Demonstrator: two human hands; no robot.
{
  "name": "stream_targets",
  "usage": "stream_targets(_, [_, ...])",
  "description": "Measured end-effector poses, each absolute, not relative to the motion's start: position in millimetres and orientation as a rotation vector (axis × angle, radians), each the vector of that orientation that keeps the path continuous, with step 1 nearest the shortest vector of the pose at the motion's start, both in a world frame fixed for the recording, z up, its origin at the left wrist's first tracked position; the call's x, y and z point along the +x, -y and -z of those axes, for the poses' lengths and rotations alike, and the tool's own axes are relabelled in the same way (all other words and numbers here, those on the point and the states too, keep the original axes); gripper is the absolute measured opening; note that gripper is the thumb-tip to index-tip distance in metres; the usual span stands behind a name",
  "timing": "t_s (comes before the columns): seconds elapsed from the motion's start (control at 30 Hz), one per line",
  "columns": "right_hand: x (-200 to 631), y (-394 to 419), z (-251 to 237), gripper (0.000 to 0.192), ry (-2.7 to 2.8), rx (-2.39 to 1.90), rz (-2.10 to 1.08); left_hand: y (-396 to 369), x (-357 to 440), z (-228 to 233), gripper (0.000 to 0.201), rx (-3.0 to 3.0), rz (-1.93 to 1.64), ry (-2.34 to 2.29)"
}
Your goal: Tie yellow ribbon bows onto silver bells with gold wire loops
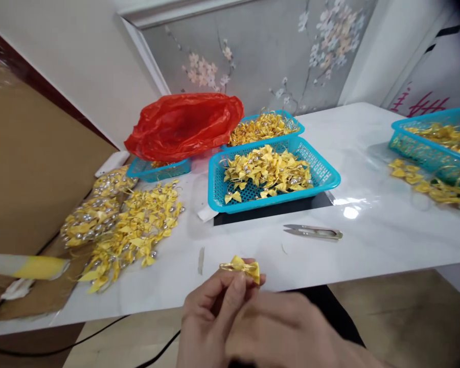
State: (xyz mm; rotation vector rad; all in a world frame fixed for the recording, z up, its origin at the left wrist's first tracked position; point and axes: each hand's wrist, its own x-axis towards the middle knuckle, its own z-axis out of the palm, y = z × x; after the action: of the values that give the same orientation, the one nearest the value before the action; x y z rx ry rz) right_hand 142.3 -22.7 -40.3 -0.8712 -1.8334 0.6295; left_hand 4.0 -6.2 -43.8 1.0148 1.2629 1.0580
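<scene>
Left hand (210, 317) pinched shut on a yellow bow (242, 268) above the table (368, 240) edge, right hand (291, 332) curled beside it, grip unclear.

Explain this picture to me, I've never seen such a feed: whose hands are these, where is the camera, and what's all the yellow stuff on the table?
There is one picture, from a camera worn on a person's head, looking forward and down. The two bare hands at the bottom are that person's own. The left hand pinches a small yellow bow with a gold wire at its fingertips; the right hand is close beside it, blurred, so its grip is unclear. On the white table lie thread snips, a loose pile of bows, a blue basket of more bows, further blue baskets behind and at right, and a red plastic bag.
</scene>
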Motion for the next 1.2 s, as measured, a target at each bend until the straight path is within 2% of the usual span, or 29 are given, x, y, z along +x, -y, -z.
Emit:
stream_targets(0.17, [161.3,7.0,48.8,0.025,1.727,-0.957,-0.484,14.4,5.1,48.6,0.018,1.159,-1.047,-1.175])
stream_targets(0.5, [162.6,3.3,59.6,0.026,2.030,-1.118,-0.063,13.6,3.9,55.4,0.019,1.005,-1.066,-1.144])
stream_targets(0.9, [164.5,-0.7,61.3,0.023,2.137,-1.151,-0.091,10.1,6.5,59.8,0.019,0.896,-1.089,-1.179])
stream_targets(1.03, [162.0,-3.0,62.4,0.024,2.135,-1.165,-0.044,7.1,6.5,60.1,0.015,1.151,-1.077,-1.238])
stream_targets(1.2, [161.2,-2.7,64.1,0.009,2.195,-1.176,-0.037,4.6,1.3,65.8,0.011,1.447,-1.016,-1.288])
